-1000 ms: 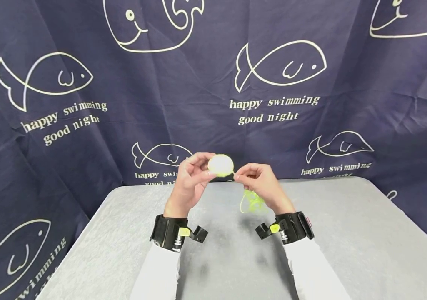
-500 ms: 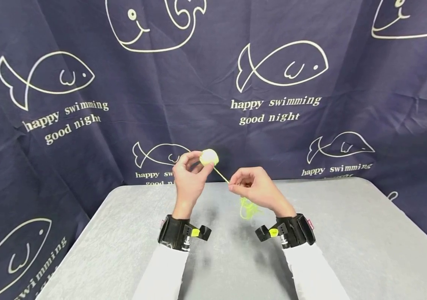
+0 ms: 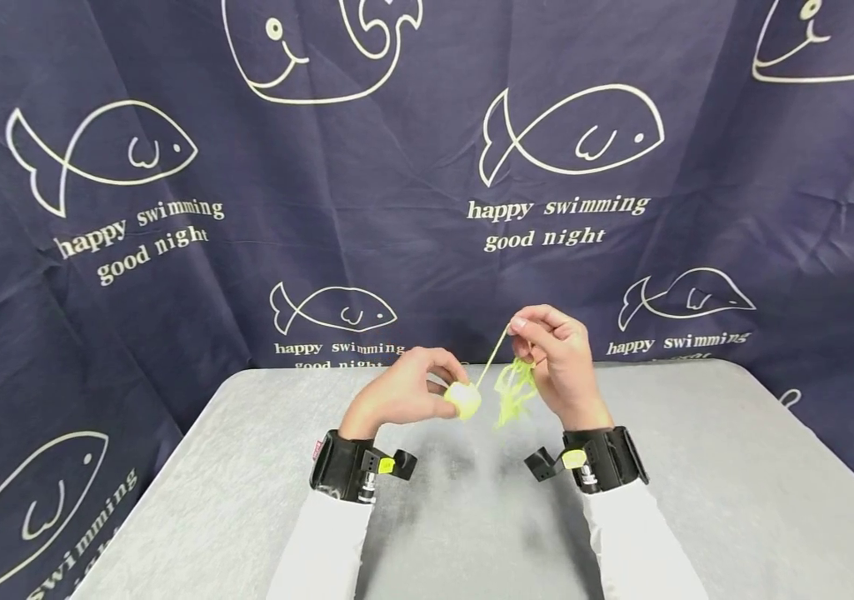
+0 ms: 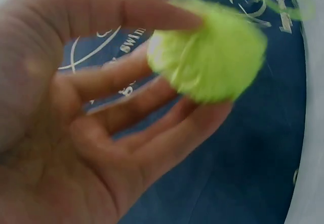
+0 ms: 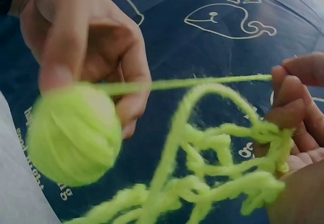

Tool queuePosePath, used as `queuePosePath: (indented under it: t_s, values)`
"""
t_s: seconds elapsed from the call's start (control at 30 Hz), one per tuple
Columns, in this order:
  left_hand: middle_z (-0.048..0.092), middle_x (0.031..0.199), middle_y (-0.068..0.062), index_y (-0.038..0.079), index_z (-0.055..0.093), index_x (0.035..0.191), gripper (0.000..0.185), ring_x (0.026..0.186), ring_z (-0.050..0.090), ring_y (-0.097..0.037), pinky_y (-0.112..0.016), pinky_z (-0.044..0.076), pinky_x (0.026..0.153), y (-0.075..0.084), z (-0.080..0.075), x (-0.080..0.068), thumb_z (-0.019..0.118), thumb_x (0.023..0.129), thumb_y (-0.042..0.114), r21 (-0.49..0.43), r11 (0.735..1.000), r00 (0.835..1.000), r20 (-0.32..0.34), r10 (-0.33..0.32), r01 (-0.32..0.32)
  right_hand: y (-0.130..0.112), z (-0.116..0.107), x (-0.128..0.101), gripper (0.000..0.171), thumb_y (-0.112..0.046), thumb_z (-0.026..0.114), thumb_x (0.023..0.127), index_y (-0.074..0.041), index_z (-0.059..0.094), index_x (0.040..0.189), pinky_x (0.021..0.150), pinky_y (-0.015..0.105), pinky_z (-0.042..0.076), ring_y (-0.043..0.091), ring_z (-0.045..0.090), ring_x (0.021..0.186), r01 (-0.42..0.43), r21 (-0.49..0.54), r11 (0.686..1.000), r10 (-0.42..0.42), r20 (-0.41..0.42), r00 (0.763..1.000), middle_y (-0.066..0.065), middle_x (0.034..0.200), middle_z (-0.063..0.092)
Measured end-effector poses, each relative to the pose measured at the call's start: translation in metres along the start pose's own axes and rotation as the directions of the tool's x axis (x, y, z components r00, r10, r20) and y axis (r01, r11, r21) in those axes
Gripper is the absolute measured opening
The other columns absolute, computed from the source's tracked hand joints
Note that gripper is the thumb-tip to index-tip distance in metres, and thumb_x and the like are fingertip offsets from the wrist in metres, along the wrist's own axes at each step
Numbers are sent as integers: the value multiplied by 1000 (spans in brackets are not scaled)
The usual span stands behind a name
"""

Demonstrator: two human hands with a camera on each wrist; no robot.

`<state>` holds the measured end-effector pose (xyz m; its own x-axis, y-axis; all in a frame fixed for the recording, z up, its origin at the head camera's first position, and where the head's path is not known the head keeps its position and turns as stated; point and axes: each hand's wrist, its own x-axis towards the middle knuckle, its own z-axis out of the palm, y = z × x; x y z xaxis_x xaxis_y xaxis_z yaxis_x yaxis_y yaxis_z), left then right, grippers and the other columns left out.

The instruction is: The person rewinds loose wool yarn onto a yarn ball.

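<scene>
A small neon-yellow ball of yarn [image 3: 464, 400] is held between the thumb and fingers of my left hand [image 3: 412, 387], low over the table. Close up in the left wrist view, the wound ball [image 4: 223, 57] is slightly blurred. A taut strand [image 5: 202, 82] runs from it to the thumb and fingertips of my right hand [image 3: 561, 358], which pinch it higher up and to the right. Below those fingertips hangs a loose tangle of the same yarn [image 3: 514, 390], with loops and crinkled lengths that show in the right wrist view.
A grey table [image 3: 247, 500] lies under both forearms. Behind it hangs a dark blue cloth [image 3: 427, 208] with white fish drawings and lettering. Each wrist wears a black strap with a camera mount, the left one [image 3: 344, 467] and the right one [image 3: 606, 458].
My left hand has turned over and come down with the ball, first going slightly left, then right. My right hand has risen and moved right, lifting the loose yarn; the strand now slants up to it.
</scene>
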<state>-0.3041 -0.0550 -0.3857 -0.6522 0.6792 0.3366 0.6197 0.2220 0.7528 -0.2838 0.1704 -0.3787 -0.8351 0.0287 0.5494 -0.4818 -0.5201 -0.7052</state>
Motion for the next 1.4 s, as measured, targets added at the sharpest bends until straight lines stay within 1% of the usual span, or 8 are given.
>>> queuePosePath:
  t_s: [0.13, 0.27, 0.47, 0.63, 0.83, 0.97, 1.13, 1.4]
  values:
    - [64, 107, -15, -4, 67, 104, 32, 98, 66, -20, -41, 59, 90, 4, -2, -2, 75, 74, -12, -259, 963, 979, 160, 124, -80, 1, -3, 2, 26, 14, 55, 93, -5, 70, 84, 46, 15, 35, 11, 50, 53, -20, 64, 998, 28, -119, 993, 5, 75, 68]
    - [62, 111, -13, -2, 66, 107, 36, 103, 63, -21, -44, 58, 92, 8, -2, -3, 76, 74, -14, -513, 840, 955, 117, 272, -176, 8, -6, 4, 24, 11, 62, 92, -9, 72, 82, 48, 16, 40, 10, 53, 53, -70, -86, 994, 54, -179, 982, 3, 74, 70]
    - [66, 112, -6, 8, 71, 107, 39, 103, 65, -18, -30, 57, 89, 15, 2, 1, 70, 76, -15, -653, 643, 916, -281, 286, -401, 19, -8, 2, 5, 3, 73, 89, -2, 74, 88, 52, 20, 47, 11, 55, 57, -137, -451, 882, 132, -43, 990, 1, 74, 70]
    - [71, 105, -7, 8, 72, 102, 39, 94, 68, -16, -28, 60, 83, 19, 8, 9, 59, 78, -20, -653, 572, 803, -596, 14, -496, 24, -7, 0, 9, -2, 76, 87, 4, 72, 92, 55, 25, 52, 13, 58, 59, -77, -638, 766, 207, 131, 969, 6, 77, 71]
    - [70, 100, -10, -3, 71, 98, 30, 90, 71, -16, -29, 61, 82, 15, 11, 18, 69, 76, -22, -473, 708, 561, -817, -130, -525, 23, 0, -3, 3, -2, 76, 86, -4, 75, 88, 53, 25, 50, 14, 58, 58, 23, -711, 703, 252, 280, 926, 13, 74, 68]
    - [69, 101, -13, -11, 67, 102, 32, 92, 70, -17, -31, 60, 85, 7, 12, 21, 75, 72, -19, -322, 842, 489, -869, -80, -434, 17, 1, -4, 5, -1, 75, 86, -6, 74, 88, 51, 23, 48, 13, 57, 57, 32, -686, 727, 254, 312, 915, 8, 73, 68]
    - [67, 106, -17, -9, 68, 103, 33, 97, 68, -23, -36, 60, 88, -3, 12, 17, 76, 71, -13, -98, 968, 568, -821, 52, -230, 6, 0, -4, 8, -1, 75, 87, 4, 71, 92, 49, 23, 47, 13, 53, 55, 22, -547, 837, 166, 291, 942, 2, 71, 65]
    - [66, 99, -10, 1, 69, 94, 29, 90, 71, -24, -33, 61, 84, -6, 8, 7, 76, 68, -7, 112, 994, 885, -464, 43, 11, 2, -5, -1, 22, 13, 64, 87, -7, 73, 86, 49, 21, 39, 12, 49, 54, 55, -222, 974, -17, 168, 986, 3, 73, 68]
